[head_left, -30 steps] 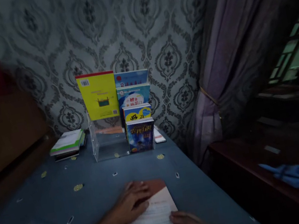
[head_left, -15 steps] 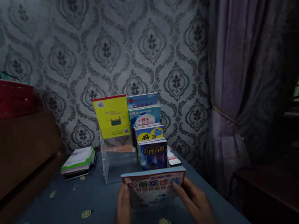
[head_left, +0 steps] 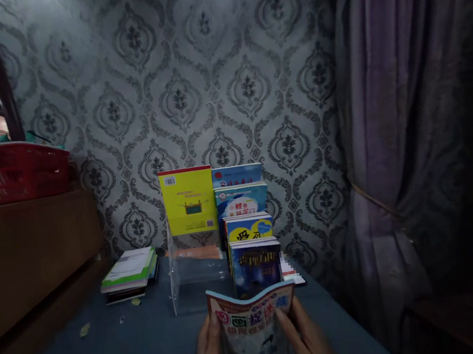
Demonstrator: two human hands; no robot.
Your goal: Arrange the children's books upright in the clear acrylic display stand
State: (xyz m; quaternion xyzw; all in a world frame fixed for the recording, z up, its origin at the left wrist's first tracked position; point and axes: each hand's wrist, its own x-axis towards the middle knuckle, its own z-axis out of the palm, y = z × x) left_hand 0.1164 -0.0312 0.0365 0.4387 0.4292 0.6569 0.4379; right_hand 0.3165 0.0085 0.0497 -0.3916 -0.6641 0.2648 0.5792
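Between my two hands is a thin book [head_left: 256,338] with colourful Chinese lettering, tilted up and bowed in the middle. My left hand [head_left: 208,353] grips its left edge, thumb on the front cover. On the other side, my right hand [head_left: 305,335] pinches the right edge, its thumb also on the cover. Just beyond stands a clear acrylic book rack [head_left: 174,285]. A yellow book [head_left: 190,203] occupies its back left tier. Down its right side stand blue books [head_left: 241,200], a yellow and blue book [head_left: 252,228] and a dark blue book [head_left: 258,268] in front.
A stack of books [head_left: 129,269] lies on the blue cloth [head_left: 157,349] left of the rack. A phone-like flat object [head_left: 292,271], partly blurred, lies right of it. A red basket [head_left: 7,171] sits on a wooden cabinet [head_left: 31,256]. A curtain [head_left: 368,147] hangs at right.
The book is now bent inward, its top edge dipping in the middle, and more of its cover shows. The camera view has tilted up, so the rack appears lower.
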